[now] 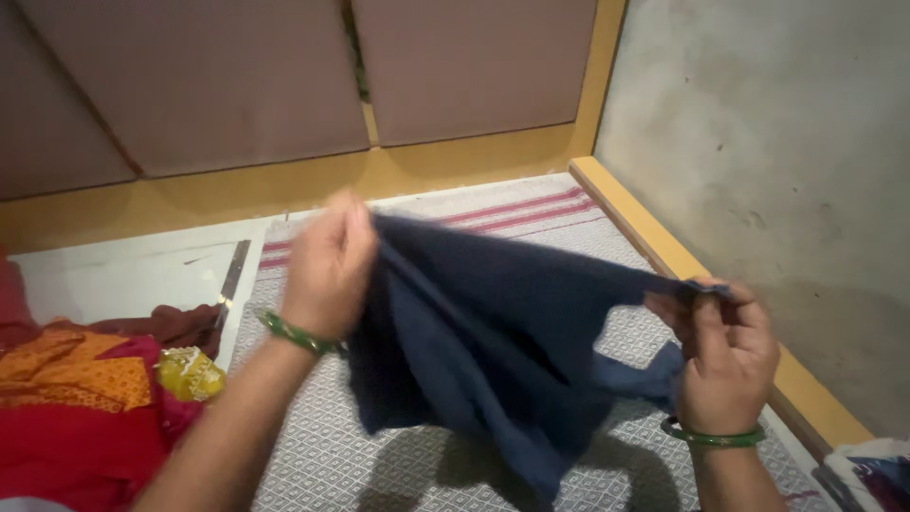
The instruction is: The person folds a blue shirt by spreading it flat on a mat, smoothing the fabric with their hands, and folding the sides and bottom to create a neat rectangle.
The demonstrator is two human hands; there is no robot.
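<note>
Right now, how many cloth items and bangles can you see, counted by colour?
Dark blue knitted garment, held up by left hand and right hand: 1
Red and orange patterned fabric pile: 1
Grey woven diamond-pattern bed cover: 1
Green glass bangles, left wrist and right wrist: 2
Total: 5

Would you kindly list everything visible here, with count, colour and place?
cloth: one, dark blue, held up between both hands
bed cover: one, grey-white diamond pattern with red stripes at the far end, under the cloth
clothes pile: one heap, red and orange, lower left
headboard: brown padded panels in a yellow wooden frame, top
wall: one, grey, right
bangles: two, green, one on each wrist
left hand: pinching the cloth's upper left edge
right hand: pinching the cloth's right corner
</note>
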